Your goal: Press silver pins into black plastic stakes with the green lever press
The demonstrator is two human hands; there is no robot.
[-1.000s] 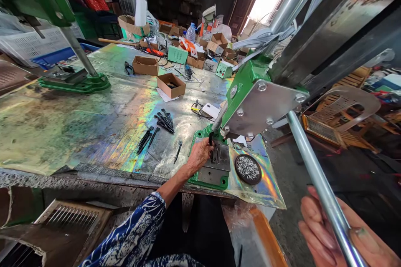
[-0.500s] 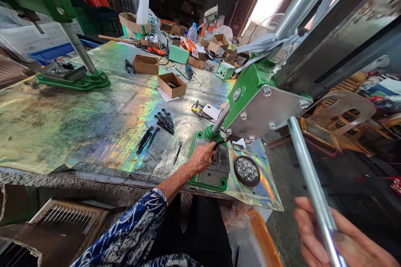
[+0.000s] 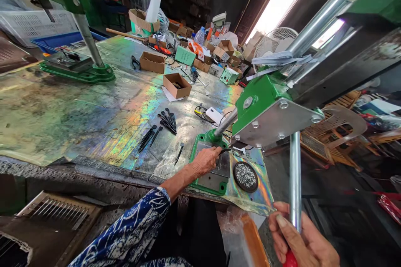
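Note:
A green hand press point(image 3: 266, 104) stands at the near right edge of the table. My left hand point(image 3: 205, 160) rests on its green base plate point(image 3: 200, 139) and pinches a thin black part point(image 3: 224, 150) under the press head. My right hand point(image 3: 300, 240) is wrapped round the steel lever point(image 3: 294, 175) just above its red grip. A round black dish of small metal pins point(image 3: 246, 176) lies right of the base. Several black parts point(image 3: 167, 121) lie in two heaps left of the press, and one lies alone point(image 3: 179, 153).
The table has a shiny rainbow-tinted sheet point(image 3: 94, 108). A second green press point(image 3: 78, 66) stands at the far left. Open cardboard boxes point(image 3: 177, 85), tools and clutter fill the far end. A fan point(image 3: 272, 44) and a perforated chair point(image 3: 341, 119) are to the right.
The lever has swung down towards me to near vertical with my right hand sliding to its red grip. My left hand stays at the base, the black part now pointing under the head.

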